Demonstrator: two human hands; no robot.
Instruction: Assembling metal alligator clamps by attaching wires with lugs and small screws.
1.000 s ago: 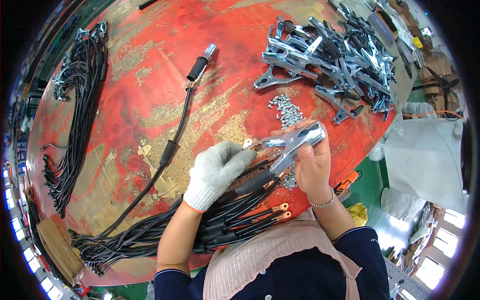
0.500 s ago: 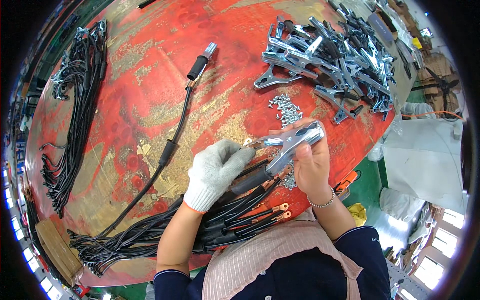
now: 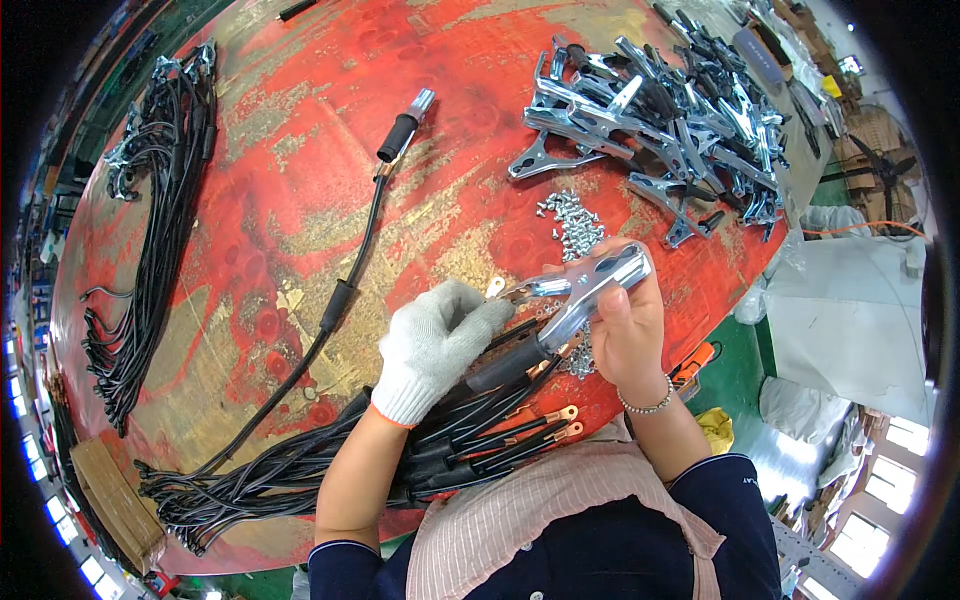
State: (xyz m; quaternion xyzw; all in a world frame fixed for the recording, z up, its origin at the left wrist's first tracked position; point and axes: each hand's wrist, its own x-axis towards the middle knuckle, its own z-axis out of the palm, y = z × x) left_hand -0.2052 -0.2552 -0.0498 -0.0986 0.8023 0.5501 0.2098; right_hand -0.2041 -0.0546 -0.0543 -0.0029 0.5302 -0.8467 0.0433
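The red-painted table (image 3: 470,190) is worn to tan in patches. On it lie: left, a bundle of black cables with silver metal ends (image 3: 172,240); centre, a single sleeved black cable (image 3: 338,304); far right, a heap of silver metal clamps (image 3: 680,135); beside the heap, small silver screws (image 3: 578,230); near edge, black cables with copper ring terminals (image 3: 290,462).

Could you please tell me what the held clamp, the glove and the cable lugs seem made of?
Clamp: probably plated steel, smooth and bright, with mirror-like highlights. Glove: likely cotton or a blend, matte grey-white, judging by its knit texture. Lugs: apparently copper, given their shiny orange-brown colour.
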